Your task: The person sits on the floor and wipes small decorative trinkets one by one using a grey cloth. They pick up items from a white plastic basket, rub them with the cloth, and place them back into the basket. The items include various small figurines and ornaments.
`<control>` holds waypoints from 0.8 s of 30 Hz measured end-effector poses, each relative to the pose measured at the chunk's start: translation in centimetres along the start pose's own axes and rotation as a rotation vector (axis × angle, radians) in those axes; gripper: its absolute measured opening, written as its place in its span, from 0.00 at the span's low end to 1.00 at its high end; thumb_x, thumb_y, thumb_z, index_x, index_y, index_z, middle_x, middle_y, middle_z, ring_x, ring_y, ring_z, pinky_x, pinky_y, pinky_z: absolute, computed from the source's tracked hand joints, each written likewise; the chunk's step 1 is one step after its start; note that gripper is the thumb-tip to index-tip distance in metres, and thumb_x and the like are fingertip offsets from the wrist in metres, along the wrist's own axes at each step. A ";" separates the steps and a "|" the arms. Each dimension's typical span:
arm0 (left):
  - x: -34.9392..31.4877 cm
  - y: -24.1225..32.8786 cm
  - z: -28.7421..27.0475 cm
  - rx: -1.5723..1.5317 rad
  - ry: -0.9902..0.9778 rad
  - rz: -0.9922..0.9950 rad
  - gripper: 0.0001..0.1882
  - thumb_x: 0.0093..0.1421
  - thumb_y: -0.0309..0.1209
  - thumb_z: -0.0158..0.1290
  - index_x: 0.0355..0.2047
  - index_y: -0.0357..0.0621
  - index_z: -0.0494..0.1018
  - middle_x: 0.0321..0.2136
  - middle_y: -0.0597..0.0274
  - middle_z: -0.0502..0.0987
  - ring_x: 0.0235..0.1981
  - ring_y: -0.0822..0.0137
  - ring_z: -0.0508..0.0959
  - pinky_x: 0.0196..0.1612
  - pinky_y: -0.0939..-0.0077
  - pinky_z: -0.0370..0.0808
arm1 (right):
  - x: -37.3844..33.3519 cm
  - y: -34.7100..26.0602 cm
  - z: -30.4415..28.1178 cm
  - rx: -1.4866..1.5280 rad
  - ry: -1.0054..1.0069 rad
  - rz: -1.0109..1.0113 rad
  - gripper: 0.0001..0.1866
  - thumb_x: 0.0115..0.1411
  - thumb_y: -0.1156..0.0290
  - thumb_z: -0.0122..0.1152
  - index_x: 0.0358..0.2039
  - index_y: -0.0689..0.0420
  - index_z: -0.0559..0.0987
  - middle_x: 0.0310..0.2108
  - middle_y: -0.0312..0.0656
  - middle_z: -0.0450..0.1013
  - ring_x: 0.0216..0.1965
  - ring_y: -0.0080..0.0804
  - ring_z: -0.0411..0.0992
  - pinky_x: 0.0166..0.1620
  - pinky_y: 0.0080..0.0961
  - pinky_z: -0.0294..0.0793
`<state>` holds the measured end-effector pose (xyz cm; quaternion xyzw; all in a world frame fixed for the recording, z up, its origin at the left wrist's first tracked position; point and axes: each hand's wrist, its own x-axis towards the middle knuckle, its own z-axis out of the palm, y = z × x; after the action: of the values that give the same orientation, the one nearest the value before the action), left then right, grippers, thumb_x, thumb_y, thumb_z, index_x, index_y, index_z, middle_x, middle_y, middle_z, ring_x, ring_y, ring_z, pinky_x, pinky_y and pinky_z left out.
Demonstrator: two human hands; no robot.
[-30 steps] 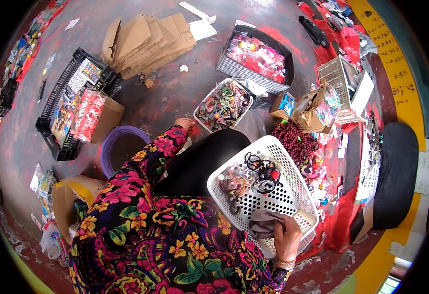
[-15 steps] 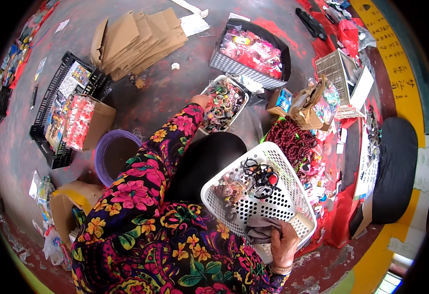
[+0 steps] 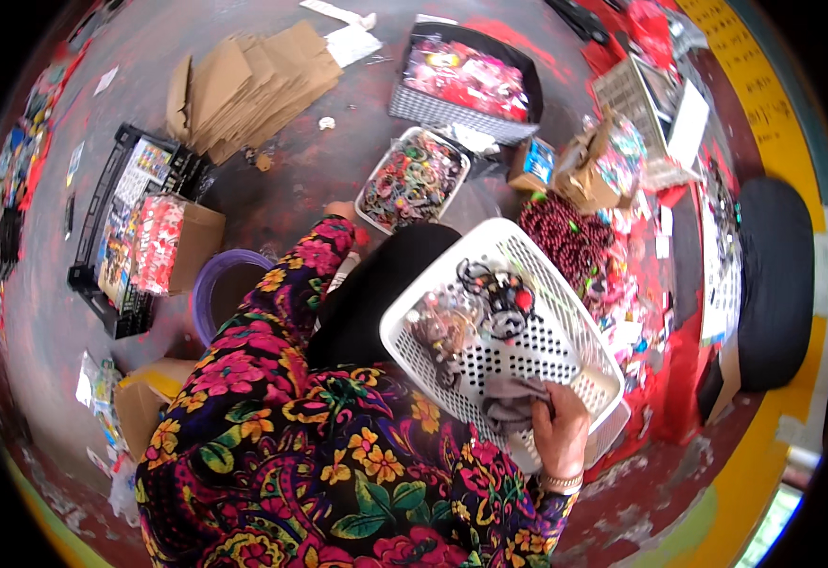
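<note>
A white perforated plastic basket (image 3: 580,346) sits tilted in front of my body, over my dark-trousered leg. Inside it lie black hair ties (image 3: 497,295), one with a red bead, and a pile of pale beige and pink hair ties (image 3: 444,327). At its near right end, my right hand (image 3: 561,431) is closed on a bunched grey cloth (image 3: 513,402). My left hand (image 3: 341,210) is low beside a smaller white basket (image 3: 365,210) heaped with multicoloured hair ties (image 3: 414,180). Only the back of that hand shows past the flowered sleeve; its fingers are hidden.
Flattened cardboard (image 3: 253,90) and a checked bin (image 3: 461,118) of pink packets stand farther off. Leftward are a black crate (image 3: 130,317), a carton (image 3: 196,246) and a purple bucket (image 3: 208,293). Rightward lie dark red beads (image 3: 565,237), an open carton (image 3: 589,175) and a black seat (image 3: 774,284).
My left hand has drawn back from the small basket's left rim and now sits lower beside it. My right hand keeps the grey cloth. The whole view has shifted slightly.
</note>
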<state>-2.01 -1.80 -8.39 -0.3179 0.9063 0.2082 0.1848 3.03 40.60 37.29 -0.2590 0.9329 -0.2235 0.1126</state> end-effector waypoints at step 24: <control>-31.5 20.7 -26.2 -0.119 0.141 1.231 0.05 0.51 0.24 0.48 0.28 0.35 0.68 0.27 0.53 0.71 0.35 0.53 0.72 0.38 0.65 0.70 | 2.5 0.0 1.5 0.087 -0.168 -0.436 0.08 0.47 0.74 0.54 0.31 0.57 0.74 0.25 0.44 0.70 0.30 0.42 0.70 0.33 0.36 0.70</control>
<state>2.13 15.70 33.88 0.2400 0.9202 0.3055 -0.0472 1.42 38.76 35.71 -0.4668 0.8318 -0.2601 0.1502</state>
